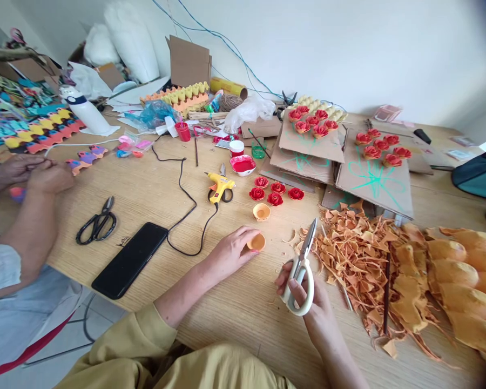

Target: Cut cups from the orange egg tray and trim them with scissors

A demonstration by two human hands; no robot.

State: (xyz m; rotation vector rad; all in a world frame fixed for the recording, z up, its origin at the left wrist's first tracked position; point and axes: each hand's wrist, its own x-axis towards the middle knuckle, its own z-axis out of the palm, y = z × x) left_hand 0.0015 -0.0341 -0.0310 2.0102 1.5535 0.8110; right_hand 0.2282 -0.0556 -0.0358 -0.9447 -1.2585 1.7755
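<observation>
My left hand (231, 249) is closed round a small orange paper cup (256, 241) and rests on the wooden table (154, 189). My right hand (308, 294) grips white-handled scissors (302, 267), fingers through the loops, blades closed and pointing up and away. A second orange cup (261, 211) sits just beyond my left hand. Behind it stand several red paper roses (276, 192). A heap of orange cardboard scraps (360, 254) lies right of the scissors.
A yellow glue gun (219, 185) with a black cable, a black phone (130, 259) and black scissors (97, 223) lie to the left. Another person's hands (36, 175) work at the far left. Cardboard sheets with red roses (378, 162) and a bowl of red paint (243, 165) sit behind.
</observation>
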